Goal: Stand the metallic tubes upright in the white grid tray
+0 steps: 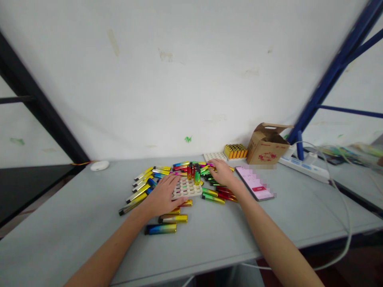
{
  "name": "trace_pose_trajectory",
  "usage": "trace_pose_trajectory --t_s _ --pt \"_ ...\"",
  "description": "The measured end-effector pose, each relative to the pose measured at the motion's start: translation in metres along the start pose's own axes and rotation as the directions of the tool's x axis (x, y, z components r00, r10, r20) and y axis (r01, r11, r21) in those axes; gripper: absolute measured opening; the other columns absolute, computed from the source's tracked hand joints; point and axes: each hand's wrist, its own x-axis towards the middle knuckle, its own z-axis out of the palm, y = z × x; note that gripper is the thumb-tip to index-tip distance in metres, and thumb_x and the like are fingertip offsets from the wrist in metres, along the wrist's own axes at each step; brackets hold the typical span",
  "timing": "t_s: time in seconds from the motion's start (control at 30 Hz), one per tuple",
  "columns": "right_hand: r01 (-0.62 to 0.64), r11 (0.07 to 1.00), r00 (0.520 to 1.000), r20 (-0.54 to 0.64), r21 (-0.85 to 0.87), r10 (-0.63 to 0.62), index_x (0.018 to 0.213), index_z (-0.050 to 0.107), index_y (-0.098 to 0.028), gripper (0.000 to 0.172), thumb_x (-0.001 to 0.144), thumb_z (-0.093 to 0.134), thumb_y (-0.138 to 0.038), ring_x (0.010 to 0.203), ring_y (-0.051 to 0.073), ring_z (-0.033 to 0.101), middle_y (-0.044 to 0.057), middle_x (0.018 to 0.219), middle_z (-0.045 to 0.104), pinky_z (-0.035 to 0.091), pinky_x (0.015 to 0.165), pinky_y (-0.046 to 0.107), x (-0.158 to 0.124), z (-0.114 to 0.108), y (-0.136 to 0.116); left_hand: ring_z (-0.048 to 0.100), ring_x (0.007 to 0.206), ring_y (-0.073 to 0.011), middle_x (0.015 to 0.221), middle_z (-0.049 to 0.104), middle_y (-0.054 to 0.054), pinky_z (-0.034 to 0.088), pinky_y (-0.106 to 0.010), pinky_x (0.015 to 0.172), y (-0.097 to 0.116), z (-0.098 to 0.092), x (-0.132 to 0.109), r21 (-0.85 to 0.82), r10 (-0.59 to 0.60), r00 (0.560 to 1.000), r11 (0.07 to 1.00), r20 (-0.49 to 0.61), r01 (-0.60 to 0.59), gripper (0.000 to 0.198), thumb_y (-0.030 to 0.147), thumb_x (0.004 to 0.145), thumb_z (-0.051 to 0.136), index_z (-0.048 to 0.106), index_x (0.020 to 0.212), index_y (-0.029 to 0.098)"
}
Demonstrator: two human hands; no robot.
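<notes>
My left hand [163, 193] grips the left side of a white tray with round holes [188, 188], thumb at its near edge and fingers over its far side. Several shiny lighters stand upright in the tray's far right holes, among them a red one [189, 172] and a green one [197, 175]. Behind the tray's right side, my right hand [221, 172] has its thumb and fingers closed about a pink lighter [210, 164], partly hidden by the fingers. Loose lighters in many colours lie around the tray; a blue-yellow lighter [161, 229] is nearest me.
Against the wall stand a second holed tray [214, 158], a block of upright yellow lighters [235, 152] and an open cardboard box [266, 147]. A phone [254, 183] lies right of my right hand. Farther right are a power strip [308, 168] and a white cable [344, 211].
</notes>
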Motion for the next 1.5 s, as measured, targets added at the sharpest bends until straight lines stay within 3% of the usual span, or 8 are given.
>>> trace_pose_trajectory --t_s 0.17,0.47,0.63,0.77,1.03,1.33,1.43,1.5 --pt "0.085 0.995 0.995 0.054 -0.044 -0.082 0.126 0.061 -0.016 0.036 0.096 0.045 -0.028 0.123 0.023 0.049 0.012 0.127 0.062 0.033 0.106 0.036 -0.001 0.010 -0.010 0.042 0.135 -0.0340 0.142 0.051 -0.018 0.033 -0.050 0.113 -0.003 0.005 0.000 -0.005 0.026 0.998 1.000 -0.050 -0.027 0.068 0.052 0.083 0.060 0.046 0.136 0.011" --pt "-0.007 0.998 0.998 0.069 -0.054 0.011 0.115 0.067 -0.017 0.031 0.093 0.052 -0.034 0.107 0.022 0.056 0.012 0.111 0.064 0.039 0.094 0.032 0.002 0.010 -0.012 0.043 0.133 -0.0331 0.140 0.052 -0.018 0.034 -0.050 0.112 -0.004 0.006 -0.001 -0.010 0.045 0.996 0.999 -0.080 -0.046 0.066 0.051 0.083 0.061 0.047 0.135 0.013" --pt "0.005 1.000 0.995 0.100 -0.023 -0.003 0.110 0.069 -0.016 0.031 0.094 0.052 -0.036 0.104 0.021 0.059 0.011 0.107 0.067 0.040 0.091 0.030 0.004 0.011 -0.010 0.042 0.134 -0.0329 0.141 0.050 -0.018 0.033 -0.050 0.113 -0.004 0.006 -0.001 -0.007 0.040 0.997 0.999 -0.069 -0.041 0.066 0.051 0.083 0.060 0.047 0.135 0.012" --pt "0.006 1.000 0.999 0.031 0.022 -0.007 0.109 0.070 -0.016 0.030 0.095 0.051 -0.035 0.100 0.020 0.060 0.011 0.105 0.069 0.041 0.090 0.029 0.004 0.007 -0.004 0.042 0.134 -0.0324 0.141 0.050 -0.018 0.033 -0.049 0.113 -0.002 0.005 -0.001 -0.009 0.036 0.998 0.999 -0.061 -0.037 0.067 0.052 0.083 0.060 0.046 0.135 0.013" --pt "-0.177 0.978 0.969 -0.156 0.107 0.192 0.111 0.070 -0.013 0.030 0.092 0.052 -0.027 0.105 0.023 0.060 0.013 0.111 0.069 0.043 0.093 0.032 0.007 -0.007 0.025 0.043 0.134 -0.0331 0.142 0.050 -0.018 0.035 -0.049 0.112 -0.002 0.004 -0.002 -0.024 0.036 0.997 0.999 -0.064 -0.038 0.066 0.052 0.083 0.060 0.047 0.134 0.014" --pt "0.066 0.993 0.998 -0.020 0.096 -0.064 0.106 0.072 -0.017 0.025 0.091 0.055 -0.029 0.105 0.021 0.060 0.009 0.108 0.072 0.040 0.097 0.032 0.003 0.011 -0.010 0.041 0.136 -0.0323 0.144 0.047 -0.018 0.034 -0.048 0.113 -0.001 0.003 -0.001 -0.019 0.014 0.999 1.000 -0.029 -0.015 0.067 0.050 0.082 0.063 0.045 0.135 0.013" --pt "-0.002 0.991 0.993 -0.114 0.131 0.017 0.108 0.070 -0.016 0.028 0.093 0.051 -0.029 0.109 0.020 0.060 0.010 0.113 0.070 0.040 0.098 0.032 0.004 0.007 0.004 0.041 0.136 -0.0321 0.143 0.048 -0.018 0.033 -0.047 0.113 0.000 0.003 -0.001 -0.017 -0.005 1.000 1.000 -0.017 0.005 0.067 0.050 0.081 0.063 0.045 0.135 0.013" --pt "-0.147 0.982 0.967 -0.193 0.117 0.168 0.110 0.069 -0.012 0.031 0.094 0.046 -0.026 0.109 0.021 0.061 0.013 0.115 0.070 0.042 0.097 0.031 0.005 0.001 0.019 0.042 0.135 -0.0322 0.143 0.049 -0.018 0.034 -0.048 0.113 0.001 0.002 -0.001 -0.013 -0.010 1.000 1.000 -0.011 0.010 0.068 0.051 0.082 0.062 0.045 0.135 0.013"
